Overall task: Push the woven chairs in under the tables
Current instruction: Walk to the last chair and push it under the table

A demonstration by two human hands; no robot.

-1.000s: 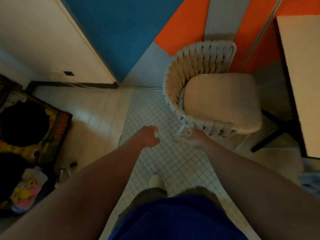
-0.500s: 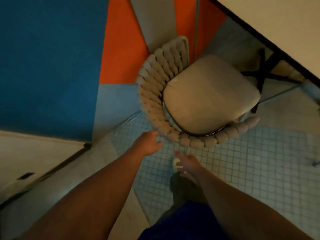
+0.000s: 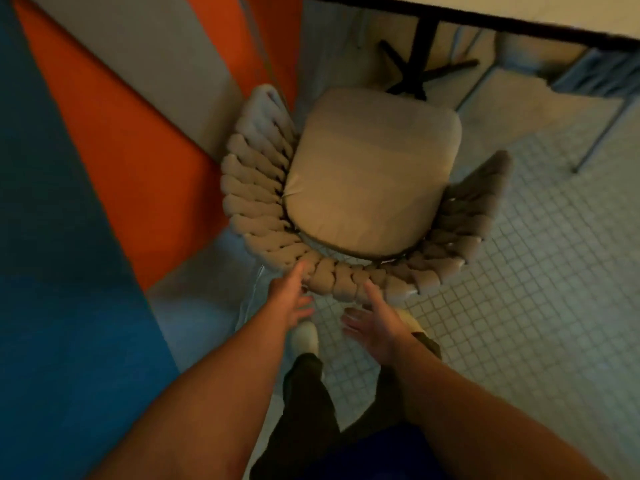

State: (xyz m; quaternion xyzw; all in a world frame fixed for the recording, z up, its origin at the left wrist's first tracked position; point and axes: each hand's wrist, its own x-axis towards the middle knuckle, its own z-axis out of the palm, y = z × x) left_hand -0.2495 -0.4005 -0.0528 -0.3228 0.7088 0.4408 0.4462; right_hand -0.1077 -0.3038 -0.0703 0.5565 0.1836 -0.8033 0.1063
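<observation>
Far left: blue, orange and grey painted wall panels (image 3: pixel 104 168). Next, left hand (image 3: pixel 289 301): flat, fingers straight, holding nothing, one fingertip touching the back rim of the beige rope-woven chair with tan seat cushion (image 3: pixel 374 174). Chair directly ahead of both hands, curved back toward the person, open front aimed up and right. Right hand (image 3: pixel 372 327): spread wide, empty, just beside the same rim, contact unclear; left hand nearer. Further right: small white floor tiles (image 3: pixel 536 271), black cross-shaped table foot (image 3: pixel 420 67), pale tabletop with dark edge (image 3: pixel 502 12). Seat front near the foot, judged not yet under the top. Likely push line: along the chair's back-to-front axis, toward the table.
</observation>
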